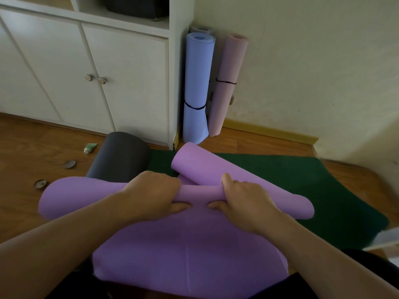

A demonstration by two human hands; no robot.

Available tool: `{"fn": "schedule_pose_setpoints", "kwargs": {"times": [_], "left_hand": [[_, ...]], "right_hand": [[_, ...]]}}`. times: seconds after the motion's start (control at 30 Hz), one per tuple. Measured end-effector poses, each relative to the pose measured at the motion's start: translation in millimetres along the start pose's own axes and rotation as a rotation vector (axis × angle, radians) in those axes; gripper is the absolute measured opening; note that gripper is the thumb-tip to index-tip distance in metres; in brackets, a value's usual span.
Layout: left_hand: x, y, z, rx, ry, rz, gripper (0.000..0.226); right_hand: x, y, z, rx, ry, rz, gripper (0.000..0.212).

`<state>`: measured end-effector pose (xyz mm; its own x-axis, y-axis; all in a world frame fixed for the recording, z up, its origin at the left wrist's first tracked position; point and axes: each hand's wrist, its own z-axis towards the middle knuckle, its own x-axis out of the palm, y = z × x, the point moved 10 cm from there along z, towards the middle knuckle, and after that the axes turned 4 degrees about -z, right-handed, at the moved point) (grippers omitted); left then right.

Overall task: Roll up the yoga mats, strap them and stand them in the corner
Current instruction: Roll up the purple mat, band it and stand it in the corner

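Rolling is the step in hand: left hand (154,194) and right hand (244,198) both curl around the started roll of the purple mat (194,244), at centre, over the green mat (302,180). Next, I judge, push toward 12 o'clock evenly, keeping edges flush. Blue mat (197,83) and pink mat (228,83) stand strapped in the corner at 12 o'clock.

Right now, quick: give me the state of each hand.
Left hand: closed, gripping the rolled part of the purple mat.
Right hand: closed, gripping the same roll beside the left.
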<state>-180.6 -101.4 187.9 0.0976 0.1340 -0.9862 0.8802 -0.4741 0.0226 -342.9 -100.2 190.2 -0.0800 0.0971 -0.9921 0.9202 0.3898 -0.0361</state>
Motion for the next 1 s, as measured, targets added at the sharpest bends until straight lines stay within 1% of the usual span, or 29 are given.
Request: {"fn": "schedule_pose_setpoints", "kwargs": {"times": [0.1,0.2,0.33,0.5,0.6,0.77,0.93,1.0], "left_hand": [[5,2,-1,0.019,0.063,-0.006,0.051],[17,2,-4,0.023,0.143,-0.122,0.045],[21,0,-9,0.057,0.195,-0.242,0.041],[30,0,-13,0.055,0.248,-0.365,0.033],[29,5,-13,0.013,0.217,-0.435,0.030],[27,8,-7,-0.098,0.140,-0.428,0.033],[8,12,-4,-0.120,0.004,-0.307,0.038],[5,13,-2,-0.126,-0.010,-0.293,0.038]], "right_hand": [[10,1,-2,-0.029,0.097,0.064,0.054],[16,1,-4,-0.081,0.142,0.134,0.050],[12,4,-8,-0.130,0.138,0.249,0.039],[10,9,-10,-0.199,0.074,0.227,0.035],[8,10,-8,-0.181,0.054,0.210,0.035],[13,5,1,-0.108,0.067,0.219,0.028],[8,-3,6,-0.034,0.028,0.256,0.025],[6,-2,7,-0.027,0.016,0.270,0.025]]}}
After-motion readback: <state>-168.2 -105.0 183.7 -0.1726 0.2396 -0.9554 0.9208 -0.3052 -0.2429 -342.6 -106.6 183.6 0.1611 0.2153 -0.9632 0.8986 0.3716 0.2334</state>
